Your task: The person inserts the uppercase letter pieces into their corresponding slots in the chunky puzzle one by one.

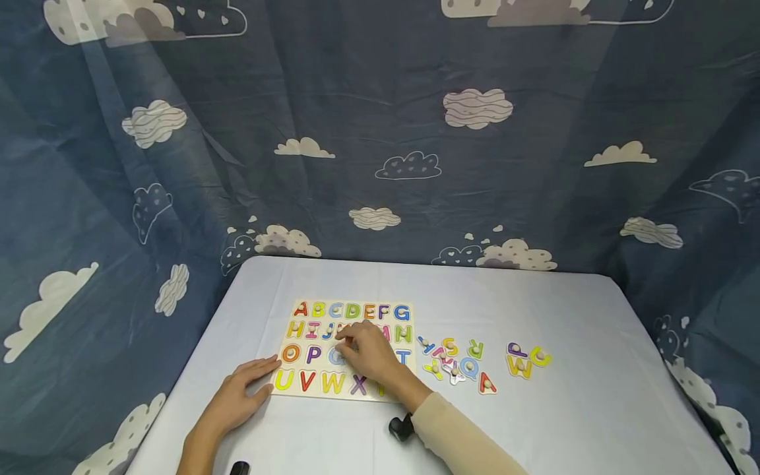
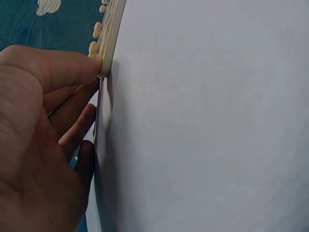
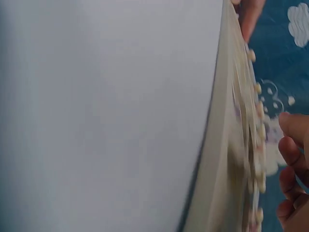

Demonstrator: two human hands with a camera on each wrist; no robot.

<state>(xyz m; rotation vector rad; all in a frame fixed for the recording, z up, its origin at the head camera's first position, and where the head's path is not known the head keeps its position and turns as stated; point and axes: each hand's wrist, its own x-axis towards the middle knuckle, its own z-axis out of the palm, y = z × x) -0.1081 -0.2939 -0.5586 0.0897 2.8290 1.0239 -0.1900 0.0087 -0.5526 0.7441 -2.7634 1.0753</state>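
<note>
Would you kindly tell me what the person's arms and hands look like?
The right hand is gloveless, below a plain beige sleeve, with a rounded black device beside the cuff. The left hand is gloveless too.

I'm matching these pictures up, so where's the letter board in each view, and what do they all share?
Head: the letter board is below the middle, slightly left, partly hidden by the right hand.
Left wrist: edge-on at the top, left of centre.
Right wrist: edge-on and blurred, down the right half.
Shared landmark: the white tablecloth.
</note>
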